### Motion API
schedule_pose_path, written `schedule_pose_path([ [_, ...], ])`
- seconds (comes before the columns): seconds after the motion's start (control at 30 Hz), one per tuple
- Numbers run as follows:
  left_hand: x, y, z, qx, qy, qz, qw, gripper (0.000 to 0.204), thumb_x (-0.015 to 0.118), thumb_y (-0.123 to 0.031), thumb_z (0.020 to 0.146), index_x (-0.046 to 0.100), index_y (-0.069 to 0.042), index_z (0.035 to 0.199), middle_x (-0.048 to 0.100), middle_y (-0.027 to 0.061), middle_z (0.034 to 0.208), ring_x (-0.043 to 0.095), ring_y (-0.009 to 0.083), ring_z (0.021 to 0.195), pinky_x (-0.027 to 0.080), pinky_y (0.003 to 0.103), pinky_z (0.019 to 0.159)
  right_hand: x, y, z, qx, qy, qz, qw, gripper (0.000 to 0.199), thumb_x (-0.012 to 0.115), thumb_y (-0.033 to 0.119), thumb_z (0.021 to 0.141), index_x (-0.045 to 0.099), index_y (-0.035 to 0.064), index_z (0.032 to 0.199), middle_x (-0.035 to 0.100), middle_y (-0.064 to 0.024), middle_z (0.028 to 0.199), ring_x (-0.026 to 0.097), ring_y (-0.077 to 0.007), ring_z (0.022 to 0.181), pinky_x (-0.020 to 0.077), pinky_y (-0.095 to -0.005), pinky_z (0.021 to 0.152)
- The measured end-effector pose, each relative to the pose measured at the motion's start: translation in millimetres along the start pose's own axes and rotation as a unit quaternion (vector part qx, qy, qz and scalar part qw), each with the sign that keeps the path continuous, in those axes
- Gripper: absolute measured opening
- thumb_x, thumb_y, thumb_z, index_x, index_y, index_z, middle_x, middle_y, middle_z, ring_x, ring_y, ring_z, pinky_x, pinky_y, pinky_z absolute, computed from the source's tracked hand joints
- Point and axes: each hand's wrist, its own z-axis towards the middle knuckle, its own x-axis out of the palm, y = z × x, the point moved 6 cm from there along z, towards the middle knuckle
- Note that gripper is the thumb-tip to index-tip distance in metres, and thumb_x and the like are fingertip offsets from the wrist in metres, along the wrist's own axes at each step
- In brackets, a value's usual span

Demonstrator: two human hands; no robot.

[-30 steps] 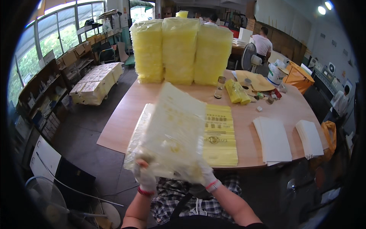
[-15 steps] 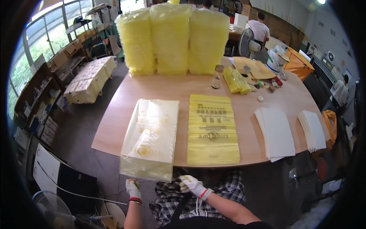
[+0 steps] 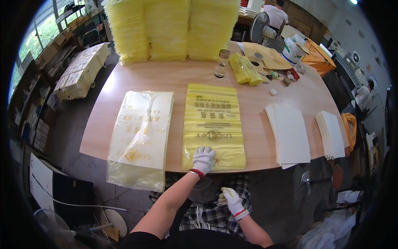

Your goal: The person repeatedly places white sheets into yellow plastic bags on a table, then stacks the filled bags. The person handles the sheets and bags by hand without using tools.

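Note:
My left hand, in a white glove, rests on the near part of a flat stack of yellow plastic bags, its fingers stretched over the top bag. To the left lies a pile of white sheets in clear plastic bags with pale gold print, overhanging the table's front edge. My right hand, gloved too, is over my lap below the table edge. Its fingers are curled in, and nothing shows in them.
Tall stacks of yellow bags stand at the back of the table. A clear tape roll, a folded yellow bundle and scissors lie right of them. White card stacks sit at right. A person is beyond.
My left hand has moved up and right, from beside the clear bags onto the yellow stack. My right hand has shifted rightward over my lap. The view has tilted down.

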Motion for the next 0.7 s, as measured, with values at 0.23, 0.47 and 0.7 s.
schedule_pose_path([
  [0.23,-3,6,29,0.055,0.097,-0.042,0.993,0.012,0.057,-0.023,0.078,0.059,-0.01,0.078,0.062,0.0123,0.074,0.057,0.0305,0.081,0.044,0.042,0.072,21,42,25,0.004,0.097,0.024,0.995,0.036,0.052,0.021,0.09,0.046,0.0016,0.12,0.059,-0.0085,0.09,0.061,-0.0161,0.072,0.0534,-0.031,0.066],
  [0.47,-16,10,58,0.002,0.141,-0.182,0.973,0.01,0.055,-0.016,0.08,0.053,-0.007,0.085,0.058,0.0116,0.07,0.057,0.027,0.067,0.046,0.038,0.057,42,113,132,-0.095,-0.016,0.129,0.987,0.024,0.059,0.025,0.085,0.059,0.0044,0.099,0.06,-0.0073,0.093,0.059,-0.0218,0.088,0.0486,-0.0345,0.075],
  [0.7,-51,51,106,-0.253,0.073,-0.556,0.788,0.007,0.047,-0.008,0.087,0.052,-0.004,0.091,0.06,0.0029,0.074,0.042,0.0041,0.052,0.036,0.019,0.046,2,181,53,-0.431,-0.277,-0.563,0.649,0.03,0.068,0.016,0.067,0.057,0.0014,0.091,0.056,-0.0162,0.104,0.049,-0.0379,0.102,0.0423,-0.0435,0.085],
])
